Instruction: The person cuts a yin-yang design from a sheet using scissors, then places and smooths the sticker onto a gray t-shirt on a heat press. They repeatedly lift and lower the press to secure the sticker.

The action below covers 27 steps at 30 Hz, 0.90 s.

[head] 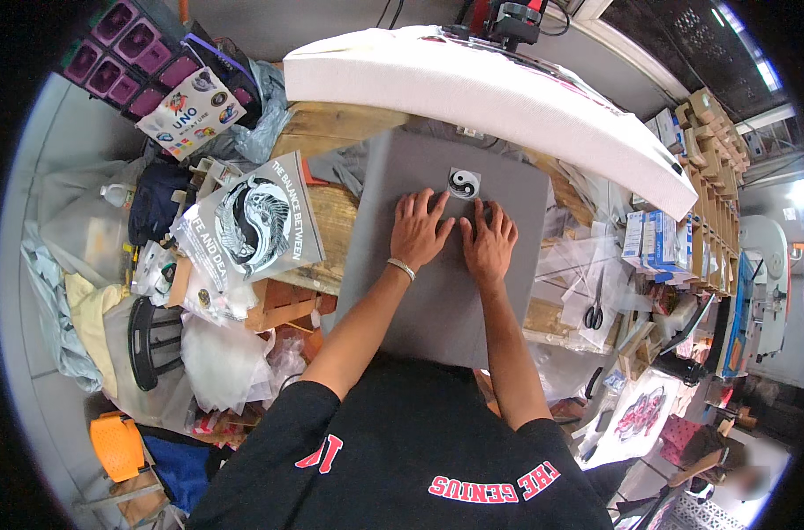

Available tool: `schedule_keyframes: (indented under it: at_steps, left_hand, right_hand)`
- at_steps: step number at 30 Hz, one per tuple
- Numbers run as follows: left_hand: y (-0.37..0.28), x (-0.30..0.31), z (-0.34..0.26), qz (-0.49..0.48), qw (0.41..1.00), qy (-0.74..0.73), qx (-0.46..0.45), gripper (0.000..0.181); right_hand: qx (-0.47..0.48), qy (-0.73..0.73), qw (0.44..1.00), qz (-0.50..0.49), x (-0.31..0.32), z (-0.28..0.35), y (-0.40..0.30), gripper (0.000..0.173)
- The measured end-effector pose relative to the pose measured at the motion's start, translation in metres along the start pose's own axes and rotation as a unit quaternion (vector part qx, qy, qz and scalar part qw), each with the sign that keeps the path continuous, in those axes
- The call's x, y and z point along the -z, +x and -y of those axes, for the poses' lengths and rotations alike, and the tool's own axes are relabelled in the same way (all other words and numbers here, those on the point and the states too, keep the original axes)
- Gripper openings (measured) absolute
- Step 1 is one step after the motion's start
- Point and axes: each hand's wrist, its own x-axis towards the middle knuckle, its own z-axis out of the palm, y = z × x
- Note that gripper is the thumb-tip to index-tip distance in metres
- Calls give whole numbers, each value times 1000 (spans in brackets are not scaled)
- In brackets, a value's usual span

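Observation:
A small transfer film with a black-and-white yin-yang print (464, 183) lies near the far end of dark grey fabric (435, 298). The fabric is spread smooth over a flat, board-like support, which it hides. My left hand (418, 228) rests palm down on the fabric, its index fingertip at the film's near left corner. Opposite it, my right hand (490, 245) also lies palm down, with the index fingertip by the near right corner. Both hands have their fingers apart and hold nothing.
Beyond the fabric, the white-covered upper platen of a heat press (442, 76) spans the view. A larger printed film (256, 222) lies left on the wooden table (329, 225). Scissors (593, 315) rest among clear sheets at right. Another person (710, 457) is at lower right.

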Motion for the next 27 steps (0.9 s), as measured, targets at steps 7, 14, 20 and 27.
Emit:
schedule_keyframes:
  at_steps: [7, 14, 20, 27]
  left_hand:
    - [1, -1, 2, -1, 1000, -2, 1, 53]
    - [-3, -5, 5, -12, 1000, 6, -2, 52]
    - [-2, 1, 1, 0, 1000, 2, -2, 53]
    - [-3, -2, 2, -10, 1000, 6, -4, 53]
  right_hand:
    - [-1, 4, 1000, 8, -7, -3, 1, 53]
    - [10, 1, 1000, -3, -12, -6, 4, 53]
    - [5, 16, 1000, -6, 4, 1, -1, 52]
    - [2, 15, 1000, -1, 2, 0, -2, 53]
